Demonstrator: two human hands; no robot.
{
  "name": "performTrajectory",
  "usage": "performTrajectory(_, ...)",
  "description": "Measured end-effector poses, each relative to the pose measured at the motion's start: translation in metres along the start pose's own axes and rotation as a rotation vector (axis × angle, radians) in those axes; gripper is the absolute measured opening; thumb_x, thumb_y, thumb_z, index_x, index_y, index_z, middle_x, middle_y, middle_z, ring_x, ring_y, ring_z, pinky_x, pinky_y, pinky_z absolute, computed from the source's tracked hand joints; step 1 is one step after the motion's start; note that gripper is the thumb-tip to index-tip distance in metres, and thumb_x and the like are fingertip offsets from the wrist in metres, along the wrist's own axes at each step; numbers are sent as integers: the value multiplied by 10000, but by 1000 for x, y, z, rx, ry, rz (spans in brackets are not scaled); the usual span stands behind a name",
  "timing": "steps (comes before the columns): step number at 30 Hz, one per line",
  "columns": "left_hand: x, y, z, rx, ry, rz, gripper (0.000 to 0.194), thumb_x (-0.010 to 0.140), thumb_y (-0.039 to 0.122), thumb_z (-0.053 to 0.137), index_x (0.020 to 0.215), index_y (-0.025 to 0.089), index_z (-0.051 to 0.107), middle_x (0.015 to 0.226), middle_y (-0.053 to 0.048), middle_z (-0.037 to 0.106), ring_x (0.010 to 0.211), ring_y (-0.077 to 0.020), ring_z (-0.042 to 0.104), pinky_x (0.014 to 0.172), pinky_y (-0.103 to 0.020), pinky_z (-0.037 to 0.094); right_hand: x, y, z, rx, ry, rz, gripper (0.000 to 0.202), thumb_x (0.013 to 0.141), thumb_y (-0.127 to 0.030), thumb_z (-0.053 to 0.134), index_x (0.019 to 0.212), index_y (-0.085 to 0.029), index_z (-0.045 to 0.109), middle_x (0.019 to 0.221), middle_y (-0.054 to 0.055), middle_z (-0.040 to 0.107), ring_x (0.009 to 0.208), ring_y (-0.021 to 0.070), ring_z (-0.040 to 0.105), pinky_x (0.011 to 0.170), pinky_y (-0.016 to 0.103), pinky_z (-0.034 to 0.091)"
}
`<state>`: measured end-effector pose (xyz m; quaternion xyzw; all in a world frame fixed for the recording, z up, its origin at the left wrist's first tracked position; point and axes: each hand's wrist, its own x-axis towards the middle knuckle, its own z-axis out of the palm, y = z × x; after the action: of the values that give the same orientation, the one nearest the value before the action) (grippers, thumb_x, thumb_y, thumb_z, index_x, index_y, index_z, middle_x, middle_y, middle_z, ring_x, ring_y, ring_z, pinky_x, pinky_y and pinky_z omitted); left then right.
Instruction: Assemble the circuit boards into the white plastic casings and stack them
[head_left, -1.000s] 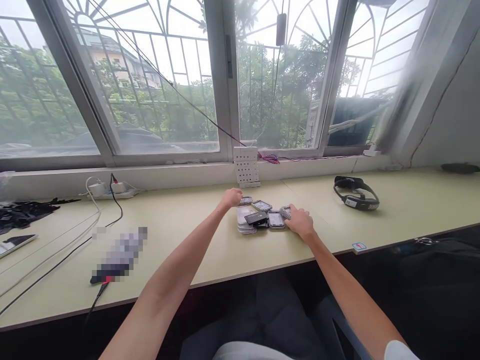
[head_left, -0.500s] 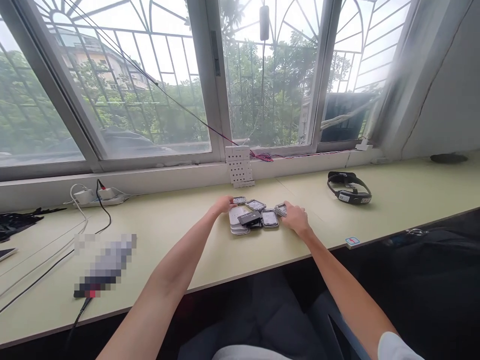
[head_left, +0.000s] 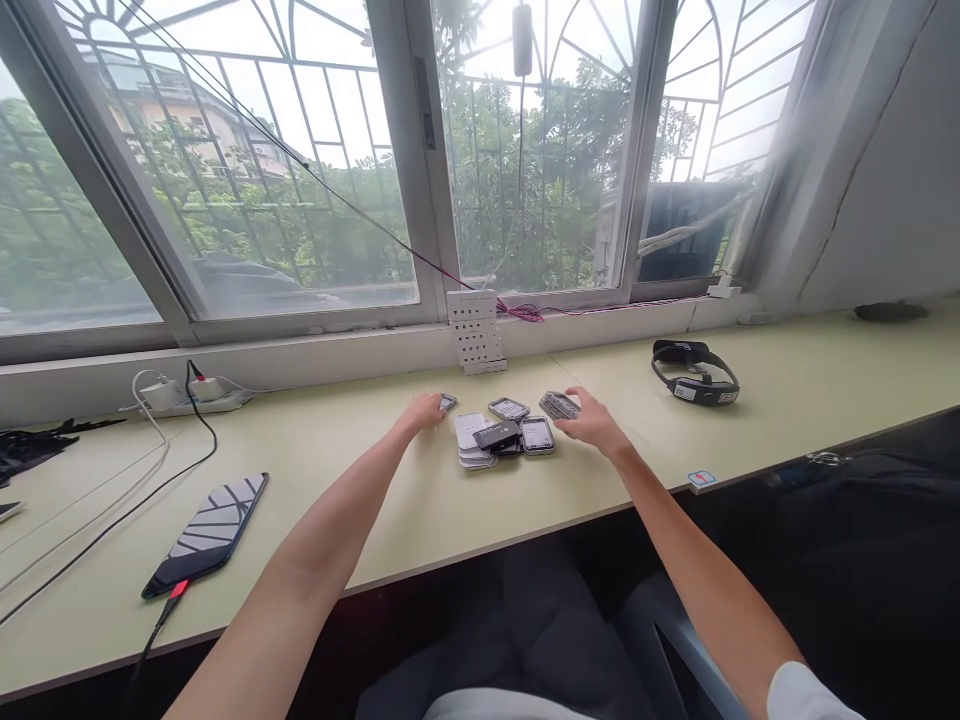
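My left hand (head_left: pixel 426 413) is closed on a small grey-rimmed device casing (head_left: pixel 448 403), left of the pile and mostly hidden by the fingers. My right hand (head_left: pixel 590 420) grips a small stack of similar casings (head_left: pixel 556 404), tilted, at the pile's right side. Between the hands lie a casing with a pale label (head_left: pixel 508 408) and another open casing (head_left: pixel 538 435) nearer me. Beside them is a stack of white rounded covers (head_left: pixel 470 430), with a black battery (head_left: pixel 496 435) resting partly over it. Something dark under the battery is partly hidden.
A phone (head_left: pixel 208 530) with a plugged-in cable lies on the table at left. A power strip (head_left: pixel 217 400) with chargers is at the back left. A white perforated stack (head_left: pixel 478 332) leans at the sill. A black headband device (head_left: pixel 696 375) sits at right.
My left hand has moved left with its casing, away from the pile. My right hand has shifted slightly back, and more of its stack now shows.
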<state>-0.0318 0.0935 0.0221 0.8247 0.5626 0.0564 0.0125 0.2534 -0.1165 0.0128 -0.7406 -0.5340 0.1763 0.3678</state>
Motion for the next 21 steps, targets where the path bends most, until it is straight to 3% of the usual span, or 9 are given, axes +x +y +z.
performTrajectory(4, 5, 3, -8, 11, -1, -13, 188, 831, 386, 634, 887, 208, 618, 942, -98, 697, 989, -268, 628, 778, -286, 450, -13, -22, 18, -96, -3, -86, 639, 821, -292, 639, 1403, -250, 381, 1145, 93, 681, 1068, 266, 616, 797, 296, 455)
performTrajectory(7, 10, 19, -18, -46, 21, -21, 255, 872, 375, 593, 1054, 198, 585, 1081, -119, 686, 973, -249, 637, 732, -273, 453, -19, -30, 33, -251, -7, -95, 637, 820, -262, 621, 1405, -245, 369, 1124, 100, 680, 1115, 300, 578, 818, 313, 423)
performTrajectory(14, 12, 104, -38, -141, -10, 140, 385, 837, 386, 638, 1144, 164, 570, 1185, -154, 668, 1041, -269, 637, 800, -292, 476, -20, -29, 41, -442, 0, -84, 529, 846, -303, 595, 1342, -215, 432, 1121, 140, 665, 1102, 319, 571, 822, 331, 402)
performTrajectory(17, 12, 139, -35, -111, -64, 122, 439, 834, 351, 639, 1208, 140, 552, 1244, -188, 640, 1072, -273, 642, 797, -288, 491, -21, -31, 40, -459, -4, -78, 466, 861, -302, 578, 1305, -211, 467, 1146, 137, 653, 1101, 306, 576, 808, 318, 406)
performTrajectory(21, 11, 168, -24, -48, -136, 28, 543, 780, 275, 684, 1281, 133, 527, 1267, -196, 632, 1100, -278, 646, 773, -278, 502, -23, -33, 39, -448, -9, -82, 475, 869, -301, 583, 1319, -202, 470, 1171, 135, 640, 1110, 306, 573, 792, 314, 412)
